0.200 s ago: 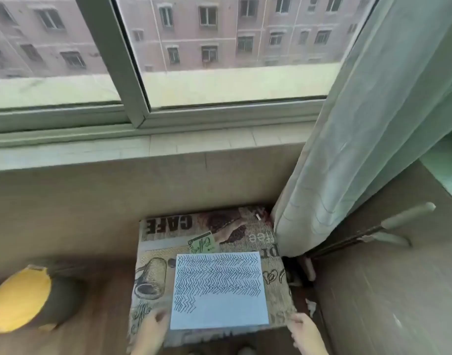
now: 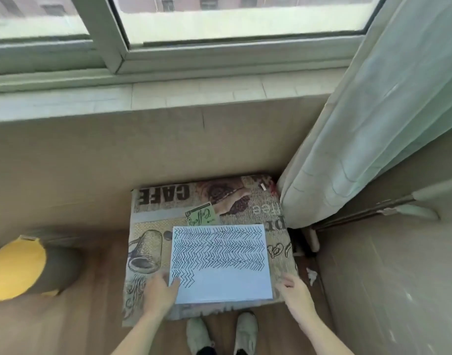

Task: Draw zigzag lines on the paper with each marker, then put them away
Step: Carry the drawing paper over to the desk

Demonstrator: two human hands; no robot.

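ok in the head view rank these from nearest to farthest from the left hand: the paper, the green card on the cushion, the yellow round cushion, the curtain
From the left hand:
1. Paper: right beside it, fingertips touching its left edge.
2. Green card: up and right, beyond the paper's top edge.
3. Yellow round cushion: off to the left on the floor.
4. Curtain: far right, by the window.

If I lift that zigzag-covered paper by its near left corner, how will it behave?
The paper looks like one thin sheet, so it would probably droop. Lying flat on the woven cushion, it may slide when pushed. The left hand touches its corner.
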